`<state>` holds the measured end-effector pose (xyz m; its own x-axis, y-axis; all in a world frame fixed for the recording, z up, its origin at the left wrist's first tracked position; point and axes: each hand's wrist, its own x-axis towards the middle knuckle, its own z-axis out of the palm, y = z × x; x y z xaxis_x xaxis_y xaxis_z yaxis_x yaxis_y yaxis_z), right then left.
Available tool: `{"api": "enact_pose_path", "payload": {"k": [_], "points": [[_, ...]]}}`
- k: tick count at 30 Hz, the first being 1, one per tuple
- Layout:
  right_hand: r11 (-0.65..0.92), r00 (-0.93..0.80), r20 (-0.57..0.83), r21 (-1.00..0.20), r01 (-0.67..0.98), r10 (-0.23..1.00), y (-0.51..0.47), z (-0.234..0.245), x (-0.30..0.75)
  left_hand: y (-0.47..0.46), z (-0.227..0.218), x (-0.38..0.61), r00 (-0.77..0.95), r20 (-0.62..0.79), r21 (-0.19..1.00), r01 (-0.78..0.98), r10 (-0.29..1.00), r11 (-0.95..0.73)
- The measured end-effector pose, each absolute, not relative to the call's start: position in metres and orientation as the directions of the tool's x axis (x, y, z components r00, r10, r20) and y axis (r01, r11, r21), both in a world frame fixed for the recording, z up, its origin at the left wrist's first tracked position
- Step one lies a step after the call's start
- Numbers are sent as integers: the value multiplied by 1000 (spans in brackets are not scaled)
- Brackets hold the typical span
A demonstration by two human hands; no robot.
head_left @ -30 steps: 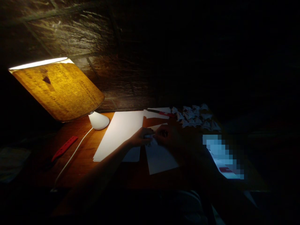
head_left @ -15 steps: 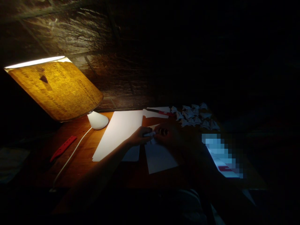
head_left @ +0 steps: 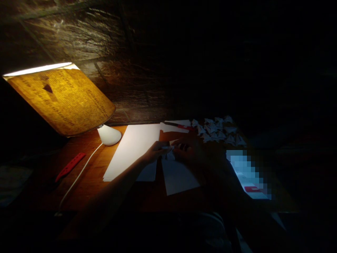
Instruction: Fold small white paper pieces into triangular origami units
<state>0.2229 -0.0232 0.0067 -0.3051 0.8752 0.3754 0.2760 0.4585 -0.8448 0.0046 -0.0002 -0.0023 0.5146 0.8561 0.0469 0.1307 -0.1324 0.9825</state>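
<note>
My left hand [head_left: 156,151] and my right hand [head_left: 190,150] meet over the wooden table [head_left: 89,175], fingers pinched on a small folded piece of white paper [head_left: 169,153] between them. Directly under the hands lies a white paper sheet [head_left: 179,177]. A larger white sheet [head_left: 134,149] lies to the left of it. Behind the right hand sits a pile of several small folded paper pieces [head_left: 219,131]. The scene is very dark, so the right hand's fingers are hard to make out.
A lit lamp with a tilted yellow printed shade [head_left: 60,100] and white base [head_left: 108,135] stands at the left, its white cord [head_left: 79,175] running toward me. A red strip [head_left: 70,166] lies left of the cord. A red-handled tool [head_left: 179,125] rests on paper at the back. A glowing screen [head_left: 249,174] is at the right.
The hands have shifted the small folded paper slightly between them; the view has drifted a little to the right. Nothing else on the table has moved.
</note>
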Motion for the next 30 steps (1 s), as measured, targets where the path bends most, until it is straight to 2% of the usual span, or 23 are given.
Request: {"api": "enact_pose_path", "payload": {"k": [6, 13, 15, 18, 21, 24, 30], "points": [[511, -342, 414, -815, 273, 844, -22, 8, 223, 8, -6, 3, 558, 193, 942, 127, 807, -312], [492, -380, 365, -809, 323, 850, -22, 5, 223, 6, -5, 2, 591, 219, 921, 139, 776, -365], [461, -379, 334, -826, 325, 863, -22, 4, 222, 5, -4, 2, 594, 260, 890, 158, 761, -428], [370, -320, 271, -877, 308, 908, -18, 0, 221, 4, -1, 0, 499, 461, 751, 221, 734, -622], [248, -207, 184, -905, 345, 961, -12, -3, 223, 4, 0, -2, 458, 605, 523, 388, 651, -759], [151, -158, 91, -894, 421, 983, -7, -2, 227, 3, -1, -2, 554, 591, 380, 449, 586, -809], [70, -111, 12, -845, 531, 994, -11, 6, 225, 2, -8, 1, 665, 522, 360, 397, 534, -845]]}}
